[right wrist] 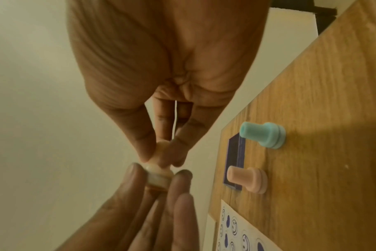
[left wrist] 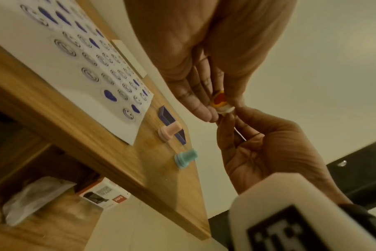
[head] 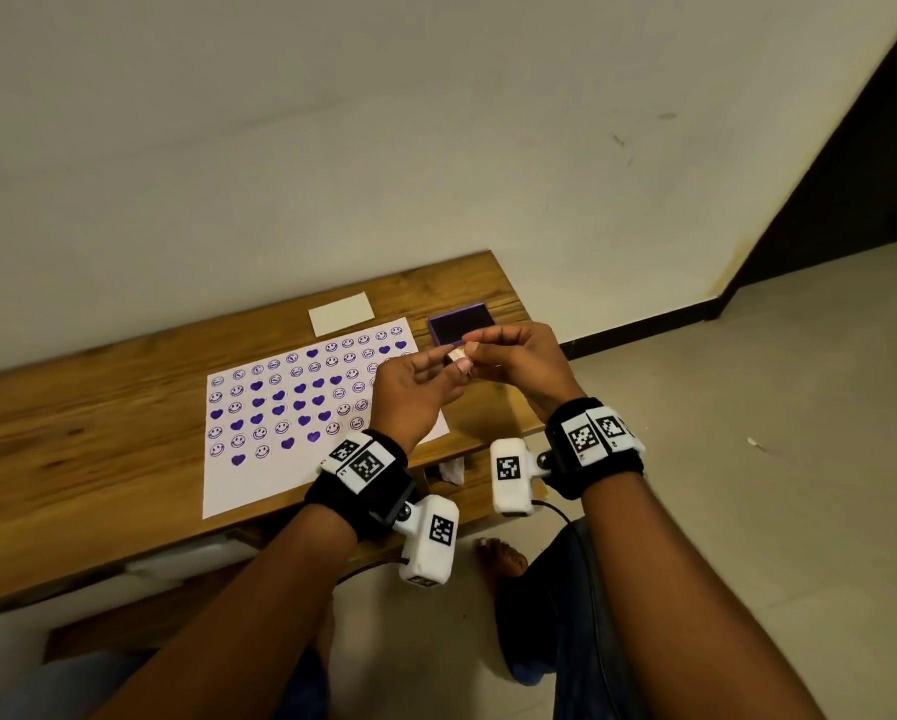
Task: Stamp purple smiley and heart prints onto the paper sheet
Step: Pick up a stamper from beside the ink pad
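A small cream stamp is held in the air between both hands, above the table's right part. My right hand pinches its handle with thumb and fingers. My left hand pinches its round base. The base's end face shows a red heart on orange. The paper sheet lies to the left, covered with rows of purple smileys and hearts. The purple ink pad sits open just beyond the hands.
A pink stamp and a teal stamp stand upright on the wooden table near the ink pad. A small white card lies behind the sheet. The table's right edge is close. A box and a plastic bag sit on the shelf below.
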### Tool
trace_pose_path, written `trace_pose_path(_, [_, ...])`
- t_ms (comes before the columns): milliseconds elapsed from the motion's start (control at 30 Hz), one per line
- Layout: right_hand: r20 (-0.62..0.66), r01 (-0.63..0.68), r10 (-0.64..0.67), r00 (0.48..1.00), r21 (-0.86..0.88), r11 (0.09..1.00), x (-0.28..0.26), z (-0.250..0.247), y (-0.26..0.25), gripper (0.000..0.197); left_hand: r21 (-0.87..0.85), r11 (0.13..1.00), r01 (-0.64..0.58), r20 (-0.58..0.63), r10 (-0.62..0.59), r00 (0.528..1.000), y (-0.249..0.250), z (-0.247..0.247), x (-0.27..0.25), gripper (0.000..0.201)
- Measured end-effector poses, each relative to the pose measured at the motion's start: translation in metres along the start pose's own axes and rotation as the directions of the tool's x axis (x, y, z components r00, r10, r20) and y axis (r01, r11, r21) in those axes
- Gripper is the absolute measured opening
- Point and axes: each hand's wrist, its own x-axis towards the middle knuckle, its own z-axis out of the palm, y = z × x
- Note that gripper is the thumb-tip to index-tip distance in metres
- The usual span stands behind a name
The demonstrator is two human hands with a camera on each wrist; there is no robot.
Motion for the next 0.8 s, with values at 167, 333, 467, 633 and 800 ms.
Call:
trace_pose_path(167, [-0.177,0.047,-0.052,0.983,-0.036,0.998,0.003,0.002,0.003,0.011,-0.085,0.996,0.039,-0.022,-0.041,0.999,-0.003,0.016,0.005,0.029])
trace_pose_path(333, [-0.436,0.091,-0.005,0.900,0.177,0.980,0.014,-0.019,0.002,0.012,-0.196,0.972,0.130,-0.091,-0.150,0.984,-0.012,0.015,0.012,0.022])
trace_pose_path(467, [-0.412,0.093,-0.048,0.910,0.090,0.992,0.013,-0.016,0.004,0.011,0.107,0.992,0.060,-0.085,-0.051,0.995,-0.031,0.004,0.015,0.025])
trace_pose_path(633, [-0.369,0.106,-0.120,0.922,-0.057,0.993,0.013,0.000,0.007,0.018,0.438,0.899,-0.011,0.004,0.011,1.000,-0.044,0.011,0.017,0.037])
trace_pose_path(800, [-0.359,0.091,-0.108,0.927,-0.064,0.994,0.013,-0.001,0.012,0.018,0.661,0.749,-0.052,0.043,0.032,0.999,-0.048,0.017,0.020,0.032])
